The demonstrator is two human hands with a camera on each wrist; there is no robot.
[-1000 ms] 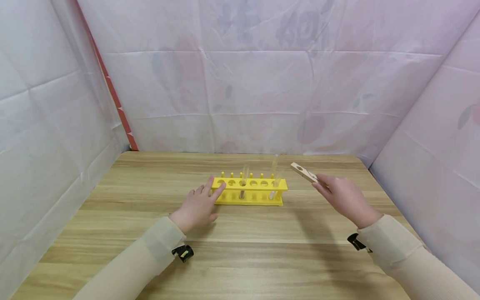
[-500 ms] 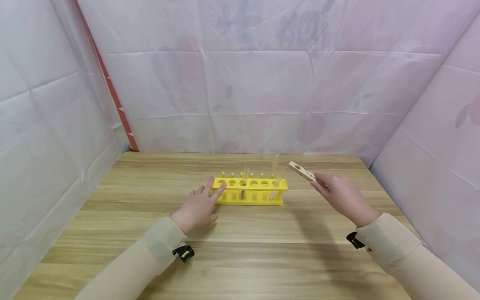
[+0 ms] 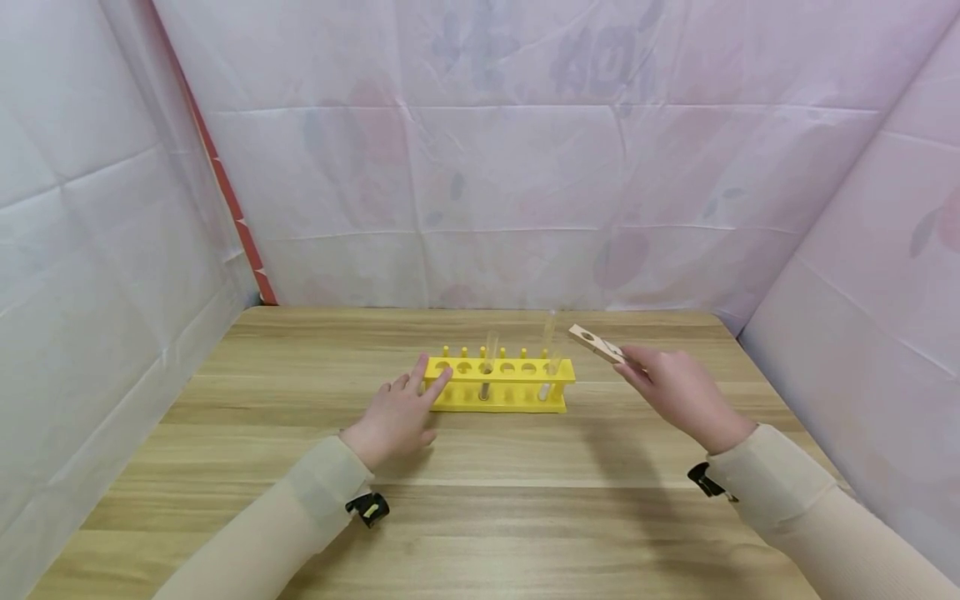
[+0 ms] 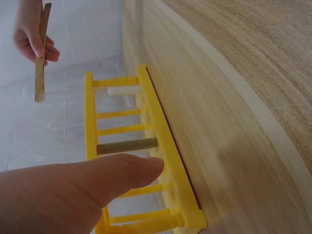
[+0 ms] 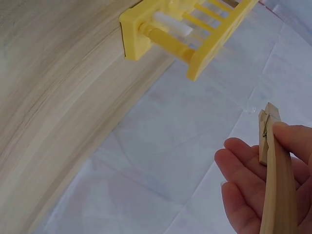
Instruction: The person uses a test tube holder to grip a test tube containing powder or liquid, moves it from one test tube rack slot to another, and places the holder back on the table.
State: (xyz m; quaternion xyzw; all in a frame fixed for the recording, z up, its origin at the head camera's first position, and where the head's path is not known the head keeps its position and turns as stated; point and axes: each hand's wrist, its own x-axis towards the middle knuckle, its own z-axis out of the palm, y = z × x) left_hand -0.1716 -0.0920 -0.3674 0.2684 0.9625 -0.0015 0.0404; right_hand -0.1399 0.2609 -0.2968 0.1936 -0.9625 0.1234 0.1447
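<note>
With right hand, pinches a wooden clip between thumb and fingers (thumb beside the wire spring), raised in the air to the right of the yellow rack, tip nearest the rack's right end. With left hand, fingers spread, touches the rack's left end. Inside the rack, a dark-filled tube in the third hole from the left and a white-filled tube in the rightmost. Underneath, wooden table; beyond, pale printed cloth.
</note>
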